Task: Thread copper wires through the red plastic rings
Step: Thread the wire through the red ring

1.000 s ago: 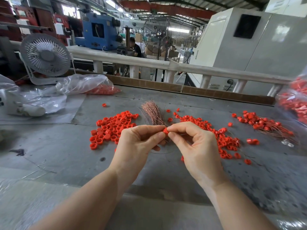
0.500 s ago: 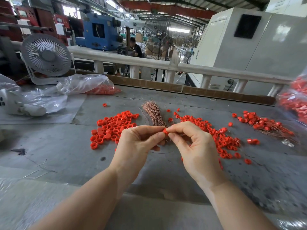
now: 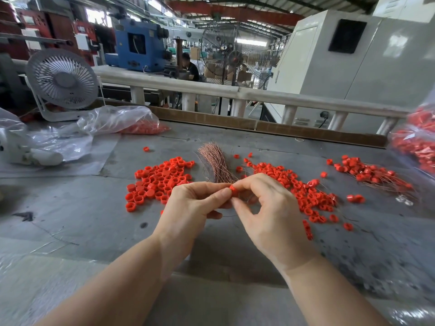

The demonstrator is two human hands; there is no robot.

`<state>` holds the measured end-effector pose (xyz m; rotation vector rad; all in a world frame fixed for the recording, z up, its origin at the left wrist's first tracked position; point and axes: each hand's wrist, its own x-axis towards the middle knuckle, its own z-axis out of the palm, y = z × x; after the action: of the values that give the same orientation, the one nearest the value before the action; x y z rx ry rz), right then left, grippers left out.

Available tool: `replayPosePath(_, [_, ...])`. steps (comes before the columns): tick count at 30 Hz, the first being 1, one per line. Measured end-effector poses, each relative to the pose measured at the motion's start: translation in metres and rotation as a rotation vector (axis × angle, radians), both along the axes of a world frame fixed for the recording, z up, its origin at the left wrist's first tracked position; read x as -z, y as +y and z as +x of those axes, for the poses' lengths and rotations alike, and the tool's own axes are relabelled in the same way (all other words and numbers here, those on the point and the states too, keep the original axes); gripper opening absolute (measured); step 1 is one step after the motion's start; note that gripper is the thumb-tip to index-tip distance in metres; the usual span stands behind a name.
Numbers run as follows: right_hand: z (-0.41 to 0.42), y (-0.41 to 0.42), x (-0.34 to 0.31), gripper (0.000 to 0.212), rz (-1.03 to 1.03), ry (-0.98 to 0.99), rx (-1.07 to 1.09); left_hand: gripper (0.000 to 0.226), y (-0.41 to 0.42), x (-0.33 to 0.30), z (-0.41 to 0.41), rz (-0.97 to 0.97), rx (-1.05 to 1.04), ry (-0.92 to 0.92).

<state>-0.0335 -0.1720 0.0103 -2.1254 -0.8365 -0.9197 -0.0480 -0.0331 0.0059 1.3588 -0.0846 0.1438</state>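
Item 1: one small red plastic ring [image 3: 232,190], held above the grey tabletop [image 3: 70,208], pinched between thumb and forefinger of my left hand [image 3: 188,208] and touched by the fingers of my right hand [image 3: 270,215], which curl in close around it.

Item 2: a bundle of thin copper wires [image 3: 216,163], lying on the tabletop just beyond my hands, fanned at its far end. Whether a wire sits in the ring I cannot tell.

Item 3: a heap of loose red rings [image 3: 160,180], left of the bundle.

Item 4: a wider scatter of red rings [image 3: 303,191], right of the bundle.

Item 5: rings already strung on wires [image 3: 372,172], far right.

Item 6: a clear plastic bag with red rings inside [image 3: 122,121], far left, near a white desk fan [image 3: 62,82].
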Motion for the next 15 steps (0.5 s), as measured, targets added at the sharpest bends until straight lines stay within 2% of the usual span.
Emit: replayPosePath(15, [-0.0024, 0.0002, -0.0043, 0.003, -0.094, 0.024, -0.015, 0.024, 0.0022, -0.0023, -0.0005, 0.029, 0.002, 0.049])
